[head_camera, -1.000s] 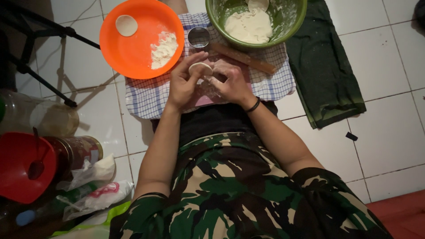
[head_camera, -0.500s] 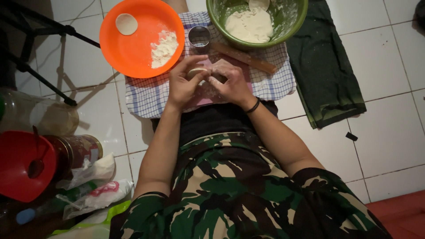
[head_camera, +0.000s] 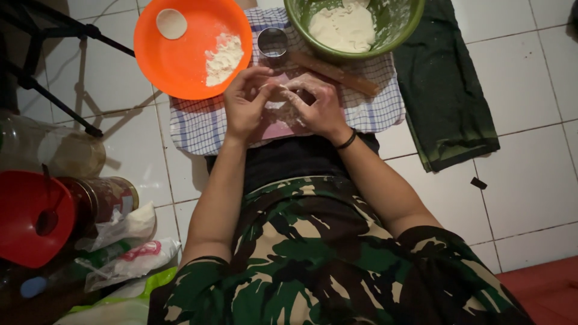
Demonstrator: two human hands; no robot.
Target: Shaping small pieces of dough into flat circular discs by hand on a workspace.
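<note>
White dough piece [head_camera: 278, 93] pinched between left hand [head_camera: 244, 108]; right hand [head_camera: 316, 105].

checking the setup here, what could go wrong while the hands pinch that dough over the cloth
The small dough piece, pinched between left hand and right hand, may tear or drop onto the checked cloth. The right hand lies close to the wooden rolling pin, so it might knock it toward the green bowl.

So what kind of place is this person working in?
Probably a home floor used for food preparation: white floor tiles, a checked cloth spread on them, a green bowl of dough and an orange plate with flour.
</note>
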